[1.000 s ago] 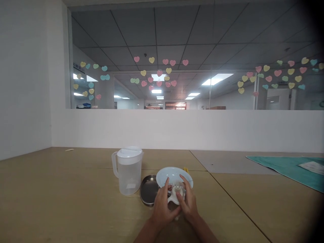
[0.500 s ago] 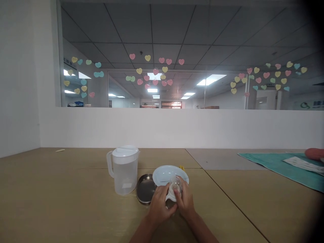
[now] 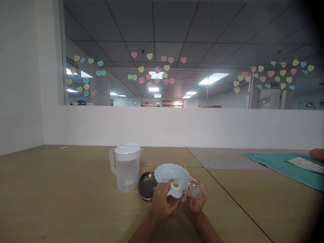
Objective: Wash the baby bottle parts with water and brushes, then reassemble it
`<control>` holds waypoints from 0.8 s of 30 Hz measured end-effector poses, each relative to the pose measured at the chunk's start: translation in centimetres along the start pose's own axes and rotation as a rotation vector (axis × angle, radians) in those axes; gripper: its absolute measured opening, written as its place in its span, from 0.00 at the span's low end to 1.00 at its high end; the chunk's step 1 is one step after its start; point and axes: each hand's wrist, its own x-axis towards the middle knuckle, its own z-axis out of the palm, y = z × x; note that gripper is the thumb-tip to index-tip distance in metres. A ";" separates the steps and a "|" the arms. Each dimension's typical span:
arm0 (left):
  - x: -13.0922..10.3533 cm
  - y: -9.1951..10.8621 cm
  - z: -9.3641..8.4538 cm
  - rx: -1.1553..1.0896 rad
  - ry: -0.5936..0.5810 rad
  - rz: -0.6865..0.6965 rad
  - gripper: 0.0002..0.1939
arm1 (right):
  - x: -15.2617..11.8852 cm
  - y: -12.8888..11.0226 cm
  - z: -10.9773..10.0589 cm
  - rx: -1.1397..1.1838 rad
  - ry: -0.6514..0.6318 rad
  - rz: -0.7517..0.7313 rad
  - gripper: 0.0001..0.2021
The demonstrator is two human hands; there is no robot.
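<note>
A baby bottle (image 3: 176,191) with a white collar, a pale teat and a curved white side handle is in my left hand (image 3: 162,199). Its fingers are closed around the bottle's left side, and the lower part is mostly hidden. Just to the right, my right hand (image 3: 197,201) grips a clear domed cap (image 3: 194,188), tilted and apart from the teat. Behind both hands lies a pale blue bowl (image 3: 168,170) with a thin straight thing across it. A metal tray (image 3: 146,185) stands at the left, partly behind my left hand.
A translucent lidded pitcher (image 3: 128,172) stands left of the tray. Something small and yellow (image 3: 183,166) shows behind the bowl. A green cloth (image 3: 268,162) with a white patterned cloth (image 3: 305,165) lies at the right. A low white wall (image 3: 162,126) closes off the table's back.
The clear cap has come off the bottle's top and moved right in my right hand, uncovering the teat. My left hand still holds the bottle. The view has shifted slightly.
</note>
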 end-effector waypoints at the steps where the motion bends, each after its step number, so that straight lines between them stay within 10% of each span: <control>1: 0.0 0.0 0.0 0.003 -0.004 -0.010 0.32 | 0.5 -0.3 -0.2 -0.039 0.096 -0.033 0.27; 5: 0.0 0.1 -0.1 0.015 -0.008 -0.023 0.31 | 2.5 -1.6 -0.3 -0.194 0.181 0.057 0.24; 12: 0.2 0.0 -0.1 0.010 -0.010 0.000 0.31 | 2.7 -0.3 0.1 -0.163 -0.215 0.370 0.17; 24: 0.1 -0.1 -0.1 0.019 -0.008 -0.004 0.31 | 1.9 -0.4 0.7 -0.104 -0.351 0.317 0.16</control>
